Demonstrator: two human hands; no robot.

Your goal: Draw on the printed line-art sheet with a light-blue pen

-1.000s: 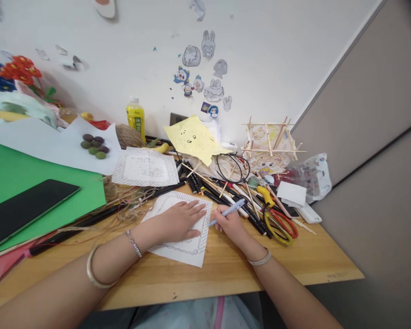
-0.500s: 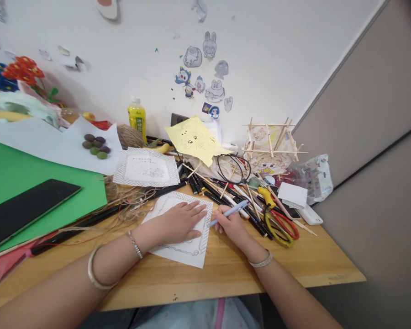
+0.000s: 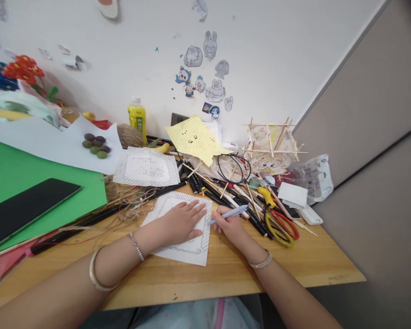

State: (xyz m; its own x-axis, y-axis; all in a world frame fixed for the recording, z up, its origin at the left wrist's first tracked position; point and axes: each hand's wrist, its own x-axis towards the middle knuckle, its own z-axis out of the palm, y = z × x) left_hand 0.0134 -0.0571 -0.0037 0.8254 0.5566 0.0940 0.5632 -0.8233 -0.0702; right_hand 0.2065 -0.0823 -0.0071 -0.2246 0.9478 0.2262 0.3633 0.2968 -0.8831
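A white sheet of paper [image 3: 192,256] with a drawn wavy inner frame and a hatched border lies on the wooden desk in front of me. My left hand [image 3: 185,222] rests flat on it, fingers stretched out, covering the middle of the drawing. My right hand [image 3: 229,224] grips a light blue pen [image 3: 233,212], its tip at the sheet's right edge beside the hatching. Behind the sheet lies another bordered drawing [image 3: 146,167] with small writing and a sketch.
Markers and sticks [image 3: 226,194] pile up behind my hands. Scissors [image 3: 283,228] lie to the right, near a stick frame [image 3: 272,146]. At left are a black tablet [image 3: 30,205], green paper [image 3: 85,192] and twine [image 3: 133,201]. A yellow bottle [image 3: 137,119] stands at the wall.
The sheet has turned slightly under my left hand, its lower right corner shifting a little right and up. The pen in my right hand has moved slightly left.
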